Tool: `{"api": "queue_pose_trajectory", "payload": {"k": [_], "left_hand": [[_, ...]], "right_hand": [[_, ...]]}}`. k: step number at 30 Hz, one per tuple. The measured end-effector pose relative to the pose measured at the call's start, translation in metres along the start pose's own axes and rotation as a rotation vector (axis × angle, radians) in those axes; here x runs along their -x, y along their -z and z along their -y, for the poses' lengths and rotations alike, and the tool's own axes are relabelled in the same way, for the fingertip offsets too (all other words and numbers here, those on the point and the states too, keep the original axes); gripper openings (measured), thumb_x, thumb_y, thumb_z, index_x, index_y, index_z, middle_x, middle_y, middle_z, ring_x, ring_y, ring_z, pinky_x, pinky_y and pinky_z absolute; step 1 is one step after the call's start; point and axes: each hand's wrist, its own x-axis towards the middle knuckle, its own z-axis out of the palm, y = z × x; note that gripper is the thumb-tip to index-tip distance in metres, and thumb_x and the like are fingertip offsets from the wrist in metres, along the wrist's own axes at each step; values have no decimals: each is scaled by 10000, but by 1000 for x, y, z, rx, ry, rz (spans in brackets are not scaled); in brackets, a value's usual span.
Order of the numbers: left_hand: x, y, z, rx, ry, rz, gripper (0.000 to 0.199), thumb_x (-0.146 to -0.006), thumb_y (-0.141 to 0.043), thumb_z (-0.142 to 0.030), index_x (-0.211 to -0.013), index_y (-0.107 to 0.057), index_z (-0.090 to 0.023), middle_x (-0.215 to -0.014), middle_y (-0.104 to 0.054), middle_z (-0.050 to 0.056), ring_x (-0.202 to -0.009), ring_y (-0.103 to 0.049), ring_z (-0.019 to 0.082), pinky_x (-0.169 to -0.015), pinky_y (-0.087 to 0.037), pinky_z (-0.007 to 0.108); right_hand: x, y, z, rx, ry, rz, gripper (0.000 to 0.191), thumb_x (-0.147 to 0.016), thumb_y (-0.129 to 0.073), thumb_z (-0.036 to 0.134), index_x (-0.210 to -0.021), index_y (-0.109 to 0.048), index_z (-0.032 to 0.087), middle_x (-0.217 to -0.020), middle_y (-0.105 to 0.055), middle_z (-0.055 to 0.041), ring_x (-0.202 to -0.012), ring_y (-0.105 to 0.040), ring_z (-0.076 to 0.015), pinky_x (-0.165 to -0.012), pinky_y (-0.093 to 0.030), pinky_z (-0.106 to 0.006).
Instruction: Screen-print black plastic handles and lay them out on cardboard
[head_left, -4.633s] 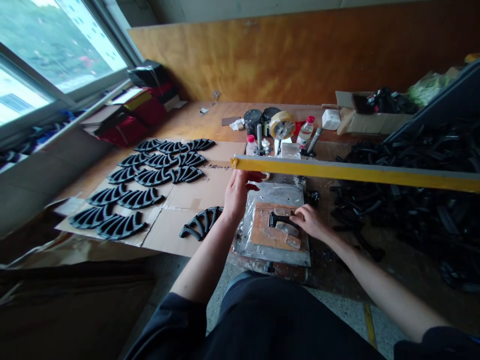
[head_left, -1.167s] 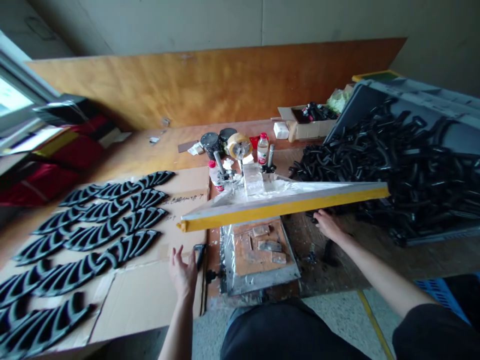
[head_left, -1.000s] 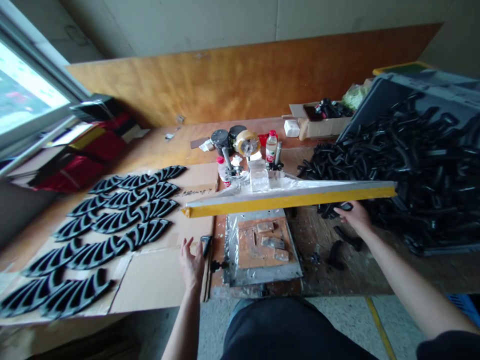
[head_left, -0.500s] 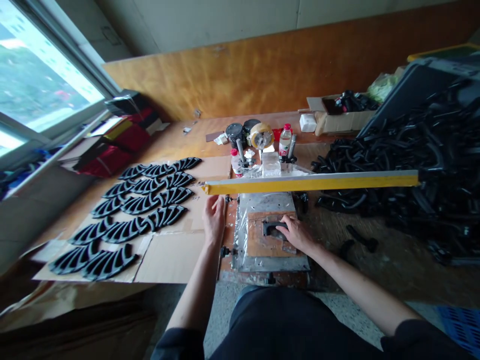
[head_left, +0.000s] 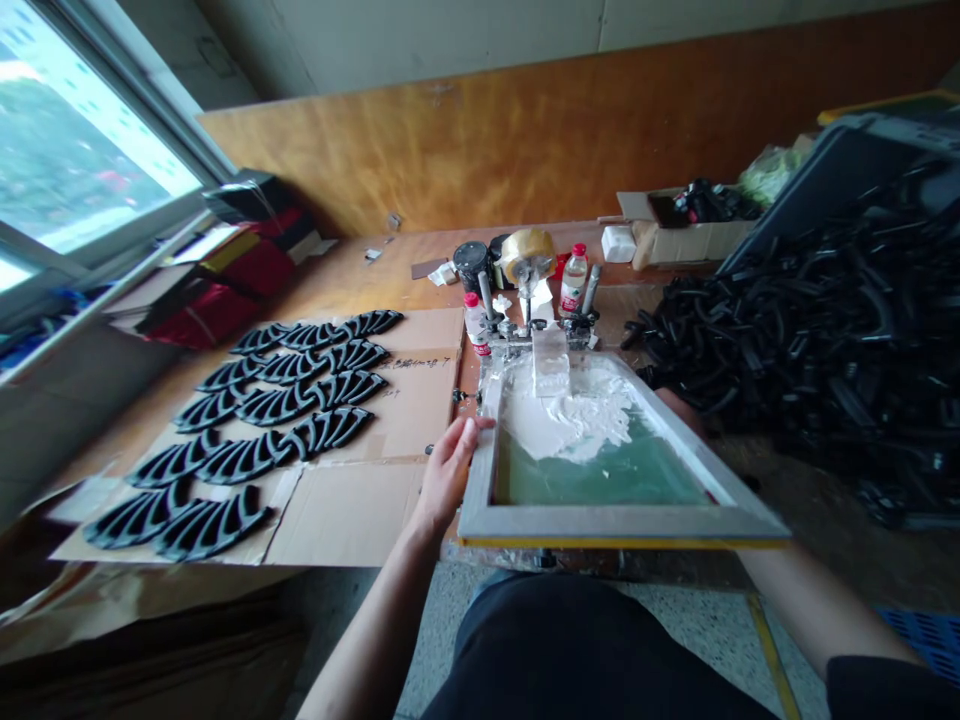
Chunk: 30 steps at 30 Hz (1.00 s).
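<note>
A screen printing frame (head_left: 630, 520), grey with a yellow underside edge, lies low over the work spot in front of me. White paste (head_left: 559, 430) is smeared across the far half of its green mesh (head_left: 555, 485), and a clear block-like squeegee (head_left: 551, 362) rests in the paste. My left hand (head_left: 448, 470) is closed at the frame's left side, its fingertips on the rim. My right hand (head_left: 682, 410) is beyond the frame's right side, mostly hidden by it; its fingers do not show. The plate and the black handle-shaped part under the frame are covered.
Rows of black ribbed parts (head_left: 251, 460) lie on cardboard (head_left: 345, 510) at the left. A large heap of black parts (head_left: 810, 330) fills the right. Behind the frame stand a clamp stand (head_left: 536, 325), a tape roll (head_left: 529, 257), a black tub (head_left: 471, 265) and bottles (head_left: 574, 280).
The screen frame has swung down from its raised position, covering the plate. My right hand has left the black handle-shaped part and moved right; my left hand has moved onto the rim.
</note>
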Motion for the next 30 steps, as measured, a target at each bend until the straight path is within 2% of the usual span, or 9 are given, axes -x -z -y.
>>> {"api": "queue_pose_trajectory", "payload": {"k": [2,4,7,9,14,21,24,27,30], "left_hand": [[10,2,33,-36,113,47,498,-831,-580,-580,-1136,-655,-193,-732,-572,-8,-597,-480,102,-531,-377,202],[13,0,66,-62,156,66,567,-834,-595,-536,-1307,-560,-224,-681,-500,-41,-571,-427,91,-520,-333,191],[11,-5,102,-156,139,40,633,-848,-581,-490,-1414,-461,-232,-646,-423,-61,-564,-390,91,-523,-308,191],[7,-7,113,-213,138,29,623,-849,-568,-483,-1409,-471,-228,-650,-432,-56,-576,-409,99,-535,-325,198],[5,-8,116,-287,168,-6,580,-833,-577,-472,-1361,-526,-237,-657,-473,-49,-582,-460,113,-557,-367,210],[5,-8,122,-297,165,-11,595,-844,-561,-482,-1380,-511,-230,-695,-511,-33,-609,-486,120,-568,-382,218],[5,-7,122,-302,156,13,613,-859,-537,-506,-1400,-488,-221,-709,-509,-32,-612,-472,116,-568,-370,220],[5,-6,119,-292,150,23,626,-860,-533,-527,-1399,-486,-210,-707,-506,-32,-615,-467,116,-568,-364,223],[7,-7,115,-256,153,20,632,-847,-554,-534,-1382,-498,-203,-709,-509,-32,-615,-464,113,-570,-361,222]], "right_hand": [[-19,11,5,-23,-46,-72,330,-898,-438,351,-975,-679,140,-842,-689,-65,-709,-620,-184,-705,-521,-301],[-33,9,32,-50,38,-94,334,-845,-578,333,-1120,-642,155,-1075,-666,-107,-846,-642,-206,-782,-530,-339],[-42,-13,86,22,282,26,612,-726,-758,288,-1289,-542,182,-1341,-513,-139,-1132,-562,-274,-935,-487,-394],[-41,-29,114,110,334,172,526,-711,-781,250,-1195,-585,191,-1231,-577,-122,-1123,-557,-284,-919,-481,-394],[-15,-46,126,219,402,428,27,-834,-640,201,-861,-643,199,-881,-671,-62,-870,-615,-232,-752,-462,-316],[39,-21,106,158,848,603,249,-828,-478,37,-885,-664,192,-900,-683,-51,-822,-606,-188,-696,-415,-275],[30,-14,108,132,813,672,225,-776,-537,43,-846,-657,219,-844,-680,-9,-811,-612,-177,-671,-404,-258],[23,-20,113,82,691,574,245,-764,-556,45,-869,-667,237,-863,-688,0,-841,-619,-179,-685,-413,-253],[35,-27,112,35,709,477,290,-795,-525,39,-954,-685,221,-968,-697,-43,-875,-622,-188,-730,-440,-270]]}}
